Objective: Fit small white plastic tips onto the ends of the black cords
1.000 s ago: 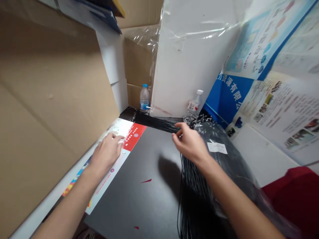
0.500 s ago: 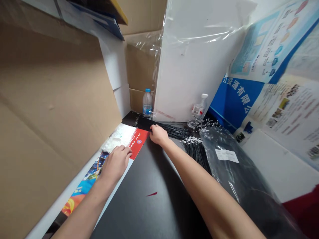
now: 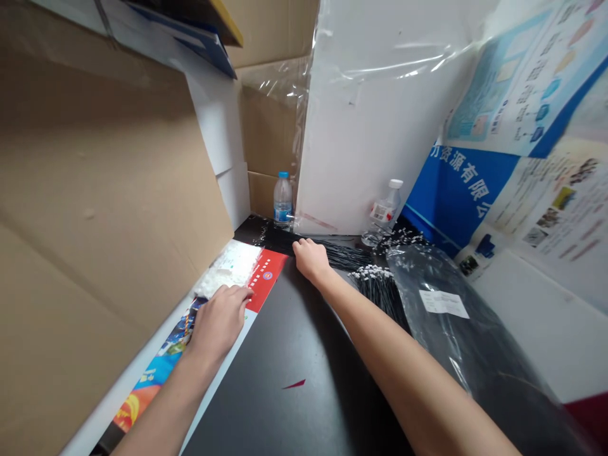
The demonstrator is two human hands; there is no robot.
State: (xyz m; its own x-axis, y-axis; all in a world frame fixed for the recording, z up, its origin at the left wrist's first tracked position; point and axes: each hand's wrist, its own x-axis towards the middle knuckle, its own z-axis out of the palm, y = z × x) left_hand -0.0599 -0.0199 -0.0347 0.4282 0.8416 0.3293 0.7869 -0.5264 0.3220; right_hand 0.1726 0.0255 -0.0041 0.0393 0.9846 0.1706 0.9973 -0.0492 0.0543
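Observation:
My left hand (image 3: 223, 320) has its fingers curled over the printed sheet (image 3: 270, 278), just in front of a clear bag of small white pieces (image 3: 231, 269). The thumb and forefinger come together at its right side; whatever they hold is too small to name. Farther away, my right hand (image 3: 311, 259) is closed at the near edge of a loose bundle of thin black wires (image 3: 349, 254). Its fingertips are partly hidden against the dark strands. A second bundle of black wires with white ends (image 3: 380, 288) lies right of my right forearm.
Two plastic bottles, one blue-capped (image 3: 283, 201) and one white-capped (image 3: 384, 212), stand at the back. A clear bag with a white label (image 3: 444, 304) lies at the right. Cardboard (image 3: 114, 190) walls the left side. A red scrap (image 3: 294, 384) lies on the dark tabletop (image 3: 266, 405).
The view has shifted slightly, so most things sit a little lower and farther right. Both hands keep nearly the same places and poses.

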